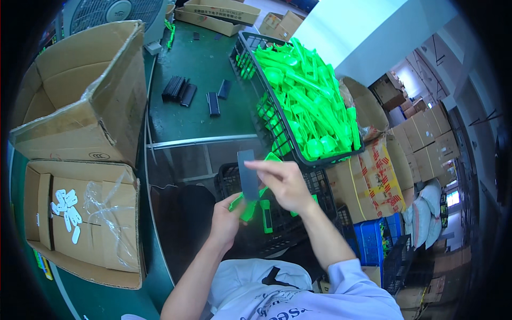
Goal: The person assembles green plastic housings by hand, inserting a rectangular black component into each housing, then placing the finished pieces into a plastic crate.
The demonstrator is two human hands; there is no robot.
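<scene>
My left hand (226, 220) is closed on a bright green plastic part (248, 211), low in front of my body. A dark, flat rectangular strip (248, 176) stands upright just above that part, its lower end meeting or overlapping the green plastic. My right hand (286, 185) has its fingers at the strip's right edge and appears to grip it. Below both hands is a black plastic crate (277, 242). Inside it lies a green piece with a dark inset (267, 217), and other green bits are partly hidden by my right hand.
A black crate heaped with green plastic parts (314, 101) stands beyond my right hand. Several dark strips (178, 90) lie on the green table (176, 125). At left are a tall carton (64, 117) and a shallow carton (106, 266) holding white oval pieces (68, 205).
</scene>
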